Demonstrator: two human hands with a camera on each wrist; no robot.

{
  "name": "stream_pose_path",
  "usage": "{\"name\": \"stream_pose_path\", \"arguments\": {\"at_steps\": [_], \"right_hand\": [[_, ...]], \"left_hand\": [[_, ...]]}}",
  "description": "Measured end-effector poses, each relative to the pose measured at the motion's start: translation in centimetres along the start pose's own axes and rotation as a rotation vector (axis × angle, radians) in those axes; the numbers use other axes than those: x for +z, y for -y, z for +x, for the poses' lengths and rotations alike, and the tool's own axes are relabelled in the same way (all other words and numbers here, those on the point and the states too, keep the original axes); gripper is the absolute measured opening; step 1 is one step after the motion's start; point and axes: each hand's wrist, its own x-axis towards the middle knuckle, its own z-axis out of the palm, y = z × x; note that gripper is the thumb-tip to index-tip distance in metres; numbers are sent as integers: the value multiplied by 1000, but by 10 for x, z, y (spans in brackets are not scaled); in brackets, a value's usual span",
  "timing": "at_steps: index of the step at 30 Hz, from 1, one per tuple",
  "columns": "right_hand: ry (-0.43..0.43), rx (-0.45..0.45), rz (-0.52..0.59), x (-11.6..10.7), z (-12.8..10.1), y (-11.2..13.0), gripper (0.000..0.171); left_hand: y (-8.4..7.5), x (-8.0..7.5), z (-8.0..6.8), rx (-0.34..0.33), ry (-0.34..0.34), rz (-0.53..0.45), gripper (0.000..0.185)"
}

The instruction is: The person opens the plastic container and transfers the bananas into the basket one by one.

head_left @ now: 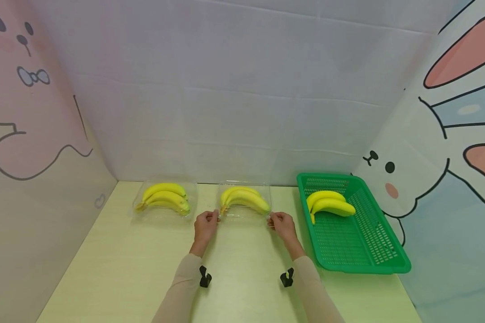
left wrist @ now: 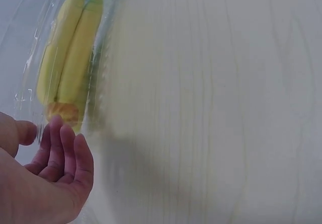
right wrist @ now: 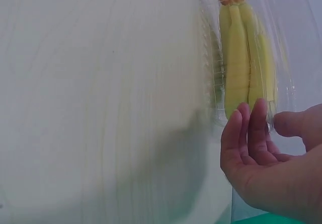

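A clear plastic box with bananas inside lies at the far side of the table, between the two hands. My left hand pinches its near left corner, the thumb on one side of the thin plastic and the fingertips on the other. At the near right corner my right hand pinches the plastic the same way. The left wrist view shows the brown stem end of the bananas close to the left fingertips. In the right wrist view, the bananas' tips come near the right fingers.
Left of this box stands a second clear plastic box with bananas in it. A green basket sits at the right and holds more bananas. White cloth rises behind the table, with printed panels at both sides.
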Motion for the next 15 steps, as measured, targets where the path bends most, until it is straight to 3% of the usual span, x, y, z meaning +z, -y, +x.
{"name": "stream_pose_path", "arguments": {"at_steps": [6, 15], "right_hand": [[26, 35, 37, -1, 1, -2, 29], [26, 38, 7, -1, 3, 2, 25]], "left_hand": [[-3, -1, 0, -72, 59, -84, 33], [-2, -2, 7, -157, 104, -78, 31]]}}
